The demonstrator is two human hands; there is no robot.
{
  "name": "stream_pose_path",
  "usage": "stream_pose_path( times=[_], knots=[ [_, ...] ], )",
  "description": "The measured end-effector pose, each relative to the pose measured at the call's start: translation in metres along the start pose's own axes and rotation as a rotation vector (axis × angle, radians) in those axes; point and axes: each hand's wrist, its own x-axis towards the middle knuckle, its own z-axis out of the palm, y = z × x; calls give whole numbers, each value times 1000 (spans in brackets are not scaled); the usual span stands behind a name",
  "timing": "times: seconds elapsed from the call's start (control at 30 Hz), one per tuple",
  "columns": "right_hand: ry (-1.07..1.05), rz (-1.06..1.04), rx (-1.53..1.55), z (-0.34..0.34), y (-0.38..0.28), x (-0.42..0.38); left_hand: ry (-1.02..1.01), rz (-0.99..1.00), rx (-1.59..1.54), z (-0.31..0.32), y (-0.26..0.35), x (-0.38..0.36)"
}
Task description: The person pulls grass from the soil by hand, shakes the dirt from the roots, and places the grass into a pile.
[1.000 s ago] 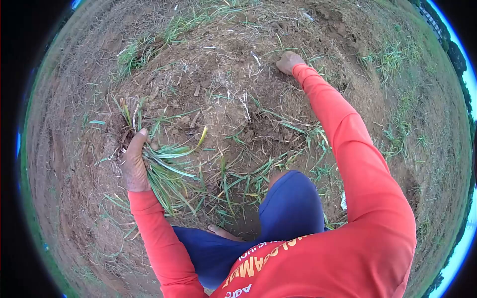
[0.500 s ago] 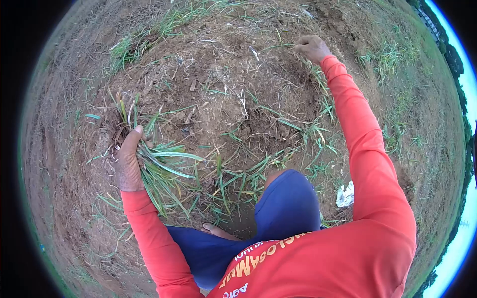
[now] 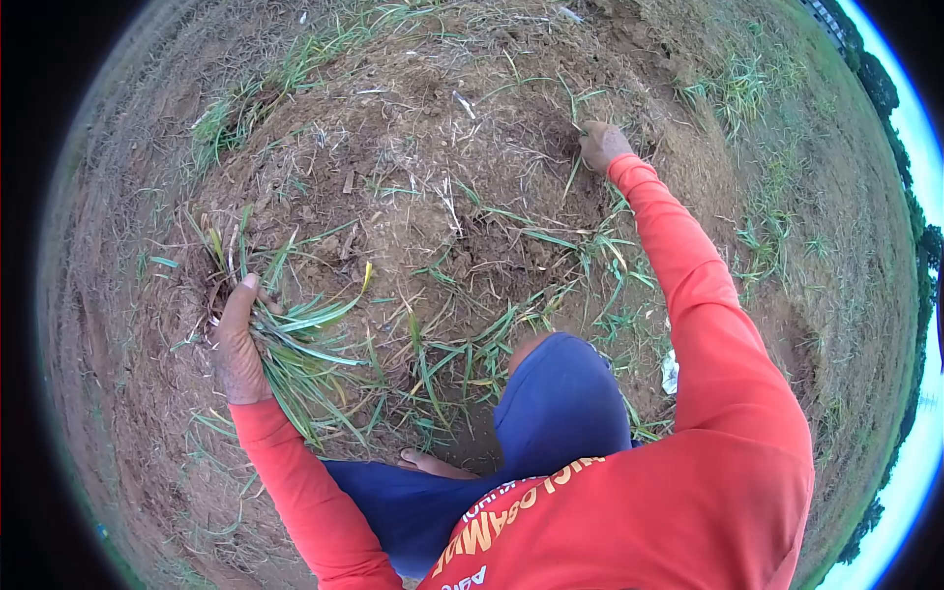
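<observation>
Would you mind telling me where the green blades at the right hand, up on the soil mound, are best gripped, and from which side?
Probably low down, where the grass blades meet the soil, not at their loose tips. The right hand already sits there; closing from above and slightly from the person's side suits the mound's slope. The left hand holds the grass bundle.

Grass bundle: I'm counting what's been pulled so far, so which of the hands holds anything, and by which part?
The left hand grips the grass bundle near its root end. The right hand is closed around a few grass blades on the soil mound.
</observation>
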Motion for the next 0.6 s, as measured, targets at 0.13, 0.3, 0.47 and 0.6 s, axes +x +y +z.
stream_pose_path(
  times=[0.13, 0.3, 0.47, 0.6],
  knots=[
    [-73, -56, 150, -32, 8, -5, 7, -33, 11, -5, 0, 1],
    [-224, 46, 465, -81, 6, -3, 4, -31, 3, 3, -2, -1],
    [-199, 1, 1201, -144, -16, -15, -14, -35, 12, 4, -4, 3],
    [-97, -44, 1830, -152, -43, -16, -111, -75, -43, 11, -3, 1]
  ],
)
